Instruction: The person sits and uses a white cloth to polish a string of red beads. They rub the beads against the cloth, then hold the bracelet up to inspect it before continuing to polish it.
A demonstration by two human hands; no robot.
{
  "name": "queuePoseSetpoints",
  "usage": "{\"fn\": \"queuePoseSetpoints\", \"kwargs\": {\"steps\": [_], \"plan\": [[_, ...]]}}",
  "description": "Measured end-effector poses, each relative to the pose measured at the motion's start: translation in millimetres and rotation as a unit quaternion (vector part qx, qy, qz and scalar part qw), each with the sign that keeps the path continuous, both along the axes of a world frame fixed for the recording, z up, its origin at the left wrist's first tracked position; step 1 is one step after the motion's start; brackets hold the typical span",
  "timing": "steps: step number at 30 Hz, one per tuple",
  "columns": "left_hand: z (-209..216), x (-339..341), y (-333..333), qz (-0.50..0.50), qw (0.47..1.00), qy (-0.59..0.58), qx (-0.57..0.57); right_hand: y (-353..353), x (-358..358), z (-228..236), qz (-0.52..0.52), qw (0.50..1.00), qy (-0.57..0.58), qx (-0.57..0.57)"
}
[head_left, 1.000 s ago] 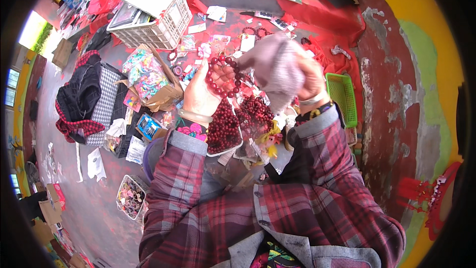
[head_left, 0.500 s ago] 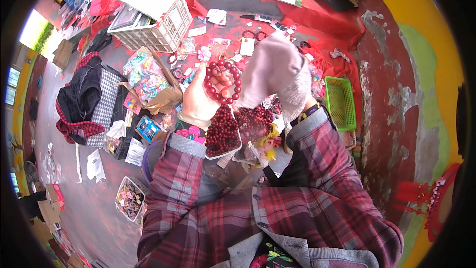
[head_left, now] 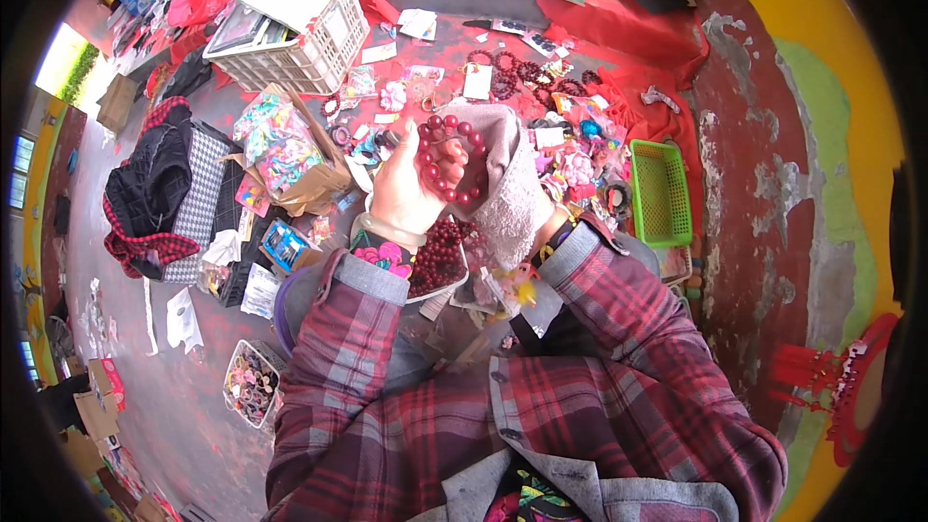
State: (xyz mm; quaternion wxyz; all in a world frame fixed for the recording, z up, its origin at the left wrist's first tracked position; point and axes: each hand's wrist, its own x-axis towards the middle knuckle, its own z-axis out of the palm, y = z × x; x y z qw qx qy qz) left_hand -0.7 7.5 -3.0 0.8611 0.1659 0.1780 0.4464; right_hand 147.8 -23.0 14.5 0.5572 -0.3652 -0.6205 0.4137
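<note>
A bracelet of dark red beads (head_left: 475,138) stands upright in my left hand (head_left: 402,189), whose fingers curl behind the ring. My right hand (head_left: 551,219), largely covered, grips a greyish-pink fluffy cloth (head_left: 512,208). One edge of the cloth lies against the right side of the bracelet or just behind it. Beneath my hands, a heap of dark red beads (head_left: 437,263) fills a white tray (head_left: 444,293). Beside it sit small packets with yellow and pink bits (head_left: 522,287), partly hidden by the cloth.
Ahead lie several dark red bracelets (head_left: 505,77) among cards and trinkets. A green basket (head_left: 661,195) stands right, by a peeling red wall (head_left: 730,232). Left are a carton of colourful packets (head_left: 307,166), a white crate (head_left: 304,63) and a small basket of trinkets (head_left: 253,385).
My right hand has brought the cloth down and left, up to the bracelet. My left hand has shifted slightly right with the bracelet.
</note>
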Motion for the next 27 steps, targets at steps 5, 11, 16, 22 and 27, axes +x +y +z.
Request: {"fn": "queuePoseSetpoints", "kwargs": {"steps": [5,11,16,22,27], "plan": [[19,13,-10,0.097,0.968,0.193,0.124,-7,-9,7,0.148,0.811,0.469,-0.319],[10,19,-5,0.274,0.64,0.557,0.454,-2,-23,-8,0.092,0.78,0.498,-0.367],[9,12,1,0.288,0.637,0.571,0.431,-5,-27,1,0.121,0.743,0.518,-0.407],[19,7,4,0.298,0.504,0.612,0.531,-9,-24,10,0.107,0.783,0.483,-0.377],[1,6,10,0.41,0.784,0.417,0.209,-1,-5,2,0.015,0.995,0.082,-0.06]]}}
